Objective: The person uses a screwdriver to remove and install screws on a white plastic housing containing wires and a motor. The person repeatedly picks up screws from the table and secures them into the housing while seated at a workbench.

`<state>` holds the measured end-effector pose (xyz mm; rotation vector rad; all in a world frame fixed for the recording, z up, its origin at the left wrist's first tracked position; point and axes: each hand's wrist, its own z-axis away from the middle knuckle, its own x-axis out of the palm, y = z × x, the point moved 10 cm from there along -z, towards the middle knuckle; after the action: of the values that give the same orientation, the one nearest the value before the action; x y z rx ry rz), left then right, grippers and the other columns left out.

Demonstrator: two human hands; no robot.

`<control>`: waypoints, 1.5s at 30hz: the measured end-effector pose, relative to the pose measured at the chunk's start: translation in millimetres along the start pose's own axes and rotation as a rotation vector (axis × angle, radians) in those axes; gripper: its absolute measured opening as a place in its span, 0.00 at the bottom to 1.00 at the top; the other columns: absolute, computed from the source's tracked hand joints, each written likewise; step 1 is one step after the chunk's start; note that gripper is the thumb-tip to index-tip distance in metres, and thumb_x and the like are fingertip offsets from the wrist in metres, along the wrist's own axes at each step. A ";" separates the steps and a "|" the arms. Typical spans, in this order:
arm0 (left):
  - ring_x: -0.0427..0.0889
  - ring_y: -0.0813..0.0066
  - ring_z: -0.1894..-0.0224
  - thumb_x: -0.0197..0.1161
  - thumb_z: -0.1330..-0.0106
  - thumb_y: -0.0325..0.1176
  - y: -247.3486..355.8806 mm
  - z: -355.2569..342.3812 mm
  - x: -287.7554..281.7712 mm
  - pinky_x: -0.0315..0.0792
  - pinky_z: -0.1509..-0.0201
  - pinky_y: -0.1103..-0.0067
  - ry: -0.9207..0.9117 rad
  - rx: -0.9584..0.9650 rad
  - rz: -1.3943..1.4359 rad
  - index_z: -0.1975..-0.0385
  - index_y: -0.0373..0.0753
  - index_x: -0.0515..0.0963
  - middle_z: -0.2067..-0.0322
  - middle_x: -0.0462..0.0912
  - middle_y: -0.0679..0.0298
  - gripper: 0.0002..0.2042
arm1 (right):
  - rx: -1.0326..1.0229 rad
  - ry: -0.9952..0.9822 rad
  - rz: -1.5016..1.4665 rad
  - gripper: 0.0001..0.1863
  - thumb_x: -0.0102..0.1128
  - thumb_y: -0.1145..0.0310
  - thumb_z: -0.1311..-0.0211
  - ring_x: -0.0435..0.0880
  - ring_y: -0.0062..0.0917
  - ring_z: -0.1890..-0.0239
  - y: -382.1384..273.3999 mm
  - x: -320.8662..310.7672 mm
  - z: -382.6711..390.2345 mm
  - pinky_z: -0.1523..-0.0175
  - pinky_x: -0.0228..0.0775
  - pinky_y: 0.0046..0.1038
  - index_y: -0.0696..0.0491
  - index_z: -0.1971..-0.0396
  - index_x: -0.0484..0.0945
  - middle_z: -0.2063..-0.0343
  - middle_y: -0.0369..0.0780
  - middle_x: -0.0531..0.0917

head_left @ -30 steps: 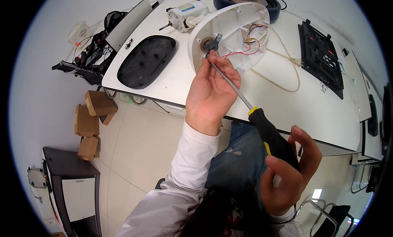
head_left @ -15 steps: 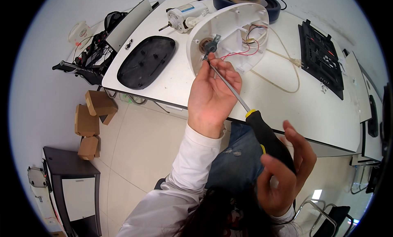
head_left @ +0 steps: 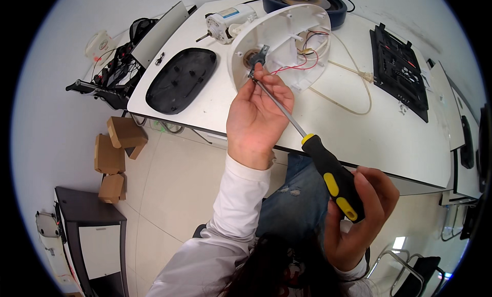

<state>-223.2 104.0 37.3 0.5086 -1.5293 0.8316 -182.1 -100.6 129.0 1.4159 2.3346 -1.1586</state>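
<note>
A screwdriver (head_left: 330,172) with a black and yellow handle slants up from the lower right. My right hand (head_left: 366,210) is closed on the end of that handle, thumb on one side and fingers on the other. My left hand (head_left: 259,115), palm up, pinches a small grey metal bracket (head_left: 260,56) beside the screwdriver's tip. The metal shaft passes across the left fingers, and its very end is partly hidden there. The bracket sits at the inner wall of a white plastic housing (head_left: 241,38), near a round opening. Red wires (head_left: 294,68) run inside that housing.
A white motor (head_left: 230,24) and a black oval cover (head_left: 182,79) lie to the left. Behind is a dark blue round part (head_left: 307,0). A cream power cord (head_left: 353,112) loops toward a black tool case (head_left: 400,71) at the right. Cardboard boxes (head_left: 110,153) stand on the floor.
My right fingers, spread around the handle before, have closed on its end. The handle has turned, showing its yellow patches. Left hand, bracket and housing appear slightly further left in view.
</note>
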 end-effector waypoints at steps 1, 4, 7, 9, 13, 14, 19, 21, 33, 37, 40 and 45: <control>0.74 0.75 0.64 0.35 0.28 0.37 0.5 -0.2 0.1 0.68 0.58 0.76 0.001 -0.004 0.006 0.60 0.39 0.72 0.70 0.75 0.69 0.15 | 0.016 0.063 -0.037 0.30 0.62 0.84 0.56 0.73 0.37 0.55 0.1 -4.6 0.5 0.62 0.74 0.28 0.55 0.48 0.67 0.54 0.51 0.67; 0.73 0.75 0.64 0.35 0.29 0.36 2.1 0.6 0.9 0.68 0.58 0.76 0.002 0.001 0.016 0.60 0.38 0.71 0.70 0.75 0.69 0.15 | 0.047 0.042 -0.060 0.29 0.62 0.87 0.59 0.73 0.38 0.55 0.5 -4.5 -1.2 0.57 0.73 0.33 0.55 0.52 0.69 0.57 0.50 0.69; 0.73 0.75 0.64 0.36 0.29 0.36 3.0 -0.3 -0.1 0.68 0.59 0.77 0.020 0.007 0.016 0.61 0.38 0.71 0.70 0.75 0.69 0.14 | 0.022 0.067 -0.100 0.25 0.63 0.84 0.57 0.73 0.38 0.55 3.9 -5.4 1.7 0.57 0.73 0.32 0.54 0.55 0.70 0.57 0.50 0.71; 0.73 0.76 0.65 0.36 0.28 0.37 1.7 -0.9 -1.0 0.68 0.59 0.77 0.022 -0.006 0.022 0.61 0.38 0.72 0.70 0.75 0.69 0.14 | 0.044 0.039 -0.127 0.24 0.64 0.83 0.58 0.74 0.38 0.56 1.4 -5.1 -1.3 0.56 0.73 0.33 0.54 0.57 0.70 0.57 0.49 0.71; 0.73 0.77 0.66 0.37 0.27 0.39 0.0 -2.0 -4.0 0.68 0.60 0.78 -0.005 -0.036 0.032 0.61 0.40 0.72 0.71 0.74 0.71 0.15 | -0.025 -0.073 -0.196 0.23 0.66 0.82 0.59 0.74 0.38 0.55 0.2 -0.4 -2.1 0.55 0.73 0.34 0.53 0.59 0.71 0.56 0.49 0.72; 0.73 0.77 0.66 0.37 0.27 0.40 -0.5 -2.5 -4.8 0.68 0.60 0.78 -0.011 -0.038 0.032 0.61 0.40 0.72 0.71 0.74 0.71 0.15 | -0.025 -0.026 -0.201 0.23 0.65 0.83 0.59 0.74 0.39 0.55 1.7 -2.7 -1.0 0.54 0.72 0.34 0.53 0.60 0.71 0.56 0.49 0.71; 0.73 0.77 0.66 0.37 0.27 0.40 -1.5 -2.5 -5.0 0.68 0.60 0.78 -0.020 -0.017 -0.008 0.61 0.42 0.72 0.71 0.74 0.72 0.15 | 0.085 0.140 -0.216 0.21 0.61 0.85 0.59 0.74 0.40 0.52 11.4 -11.1 5.5 0.50 0.71 0.35 0.51 0.62 0.71 0.55 0.48 0.70; 0.72 0.77 0.66 0.37 0.27 0.40 -1.8 -1.1 -5.0 0.68 0.60 0.78 -0.016 -0.008 -0.007 0.61 0.42 0.72 0.71 0.73 0.72 0.15 | 0.076 0.141 -0.222 0.21 0.59 0.86 0.59 0.74 0.41 0.51 11.1 -9.8 5.4 0.49 0.70 0.35 0.51 0.63 0.71 0.55 0.48 0.69; 0.72 0.76 0.64 0.45 0.31 0.31 -24.9 8.1 -2.9 0.65 0.56 0.78 -0.095 -0.019 -0.054 0.61 0.39 0.73 0.71 0.74 0.69 0.09 | 0.105 0.227 -0.341 0.20 0.58 0.85 0.57 0.74 0.42 0.51 28.2 -30.5 24.2 0.47 0.69 0.37 0.52 0.62 0.69 0.56 0.49 0.70; 0.71 0.76 0.60 0.47 0.30 0.35 -40.3 3.1 -2.4 0.67 0.54 0.77 -0.103 0.083 -0.291 0.57 0.39 0.71 0.68 0.74 0.70 0.09 | 0.286 0.474 -0.489 0.22 0.68 0.71 0.53 0.76 0.40 0.52 69.9 -53.0 47.6 0.47 0.70 0.37 0.55 0.59 0.66 0.57 0.49 0.71; 0.72 0.75 0.56 0.50 0.31 0.36 -61.2 -5.1 -7.6 0.67 0.54 0.78 -0.035 0.111 -0.376 0.55 0.39 0.71 0.66 0.75 0.69 0.10 | 0.408 0.610 -0.550 0.28 0.68 0.60 0.49 0.76 0.39 0.52 100.8 -72.0 65.7 0.47 0.72 0.36 0.57 0.54 0.65 0.56 0.49 0.72; 0.76 0.73 0.58 0.56 0.34 0.37 -66.2 -33.4 30.4 0.68 0.54 0.80 -0.159 0.463 -1.127 0.56 0.36 0.73 0.67 0.78 0.66 0.13 | 0.497 0.832 -0.655 0.28 0.62 0.62 0.44 0.76 0.35 0.50 147.0 -125.1 100.4 0.48 0.74 0.30 0.57 0.47 0.63 0.51 0.49 0.73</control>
<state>-156.6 91.2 80.1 1.6068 -0.9130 0.2250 -19.3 -219.0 46.6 1.5234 3.4587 -1.6208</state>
